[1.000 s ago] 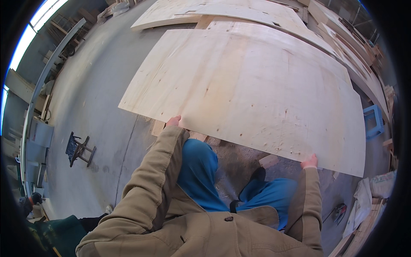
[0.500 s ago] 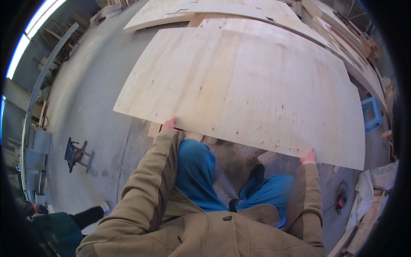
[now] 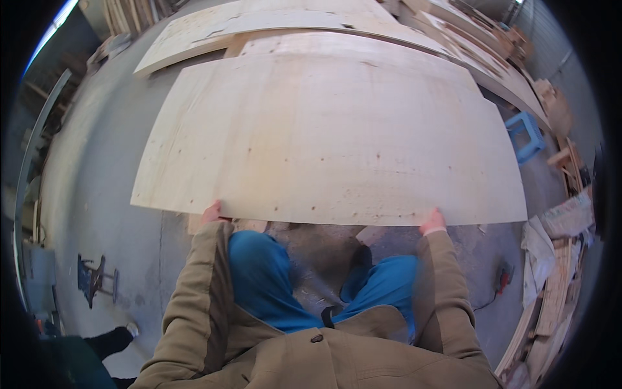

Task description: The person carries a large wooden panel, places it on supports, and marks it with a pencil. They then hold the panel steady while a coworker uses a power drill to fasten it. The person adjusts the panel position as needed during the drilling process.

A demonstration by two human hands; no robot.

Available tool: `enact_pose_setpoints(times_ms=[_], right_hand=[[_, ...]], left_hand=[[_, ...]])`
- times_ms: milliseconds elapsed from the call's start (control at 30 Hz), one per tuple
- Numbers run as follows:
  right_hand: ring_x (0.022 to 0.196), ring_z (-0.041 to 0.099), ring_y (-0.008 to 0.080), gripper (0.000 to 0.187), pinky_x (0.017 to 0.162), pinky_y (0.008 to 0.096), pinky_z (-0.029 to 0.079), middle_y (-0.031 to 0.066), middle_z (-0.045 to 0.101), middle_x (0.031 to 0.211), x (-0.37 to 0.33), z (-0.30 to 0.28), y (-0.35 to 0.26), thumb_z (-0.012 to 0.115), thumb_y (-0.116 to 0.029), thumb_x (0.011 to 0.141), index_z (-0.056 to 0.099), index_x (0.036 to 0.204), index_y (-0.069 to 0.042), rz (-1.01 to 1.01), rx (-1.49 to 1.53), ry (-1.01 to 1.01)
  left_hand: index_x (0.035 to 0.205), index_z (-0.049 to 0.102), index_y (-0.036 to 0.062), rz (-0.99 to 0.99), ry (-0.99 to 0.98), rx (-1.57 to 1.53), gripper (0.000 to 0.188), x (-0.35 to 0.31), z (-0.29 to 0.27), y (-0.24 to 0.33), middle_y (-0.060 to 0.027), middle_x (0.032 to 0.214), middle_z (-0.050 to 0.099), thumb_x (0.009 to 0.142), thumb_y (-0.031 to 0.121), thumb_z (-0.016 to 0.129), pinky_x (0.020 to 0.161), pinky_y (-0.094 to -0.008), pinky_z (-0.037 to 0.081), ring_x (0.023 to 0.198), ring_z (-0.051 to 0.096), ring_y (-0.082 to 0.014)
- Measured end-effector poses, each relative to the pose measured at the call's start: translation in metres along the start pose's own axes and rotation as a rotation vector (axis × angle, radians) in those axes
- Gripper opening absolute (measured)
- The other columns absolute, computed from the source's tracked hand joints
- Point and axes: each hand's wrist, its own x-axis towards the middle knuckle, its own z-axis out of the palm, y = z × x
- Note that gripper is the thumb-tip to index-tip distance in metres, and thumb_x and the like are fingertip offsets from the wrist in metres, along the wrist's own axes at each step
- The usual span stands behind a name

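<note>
A wide plywood sheet [image 3: 324, 136] with scattered knots stretches in front of me, its near edge held across my body. My left hand [image 3: 212, 212] grips that edge toward its left end, thumb on top and the other fingers hidden beneath. Toward the right end, my right hand [image 3: 433, 222] is closed on the same edge in the same way. Both arms reach forward in brown sleeves. Beyond the sheet's far side lie more pale wooden panels [image 3: 285, 21], partly covered by it.
A blue plastic stool [image 3: 525, 137] stands right of the sheet. A red corded tool [image 3: 504, 279] lies on the floor near stacked wood strips [image 3: 554, 301] and a white sack [image 3: 539, 256]. On the left is a small dark stand [image 3: 97, 279]. Another person's leg [image 3: 110, 341] shows at lower left.
The view has turned, so the scene sits further left. The sheet's near edge, slanted before, now runs nearly level across the picture. Both hands keep their hold on it.
</note>
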Motion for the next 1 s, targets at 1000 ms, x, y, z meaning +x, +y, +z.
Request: enact_pose_setpoints(times_ms=[1000], right_hand=[[0.121, 0.058, 0.0239, 0.05, 0.101, 0.0369, 0.047, 0.012, 0.06, 0.135, -0.02, 0.011, -0.01, 0.035, -0.039, 0.108, 0.053, 0.135, 0.0, -0.041, -0.61, 0.076]], left_hand=[[0.125, 0.057, -0.0014, 0.062, 0.221, -0.089, 0.027, 0.012, -0.01, 0.009, -0.0137, 0.123, 0.064, 0.102, 0.013, 0.053, 0.102, -0.0446, 0.053, 0.115, 0.062, -0.0296]])
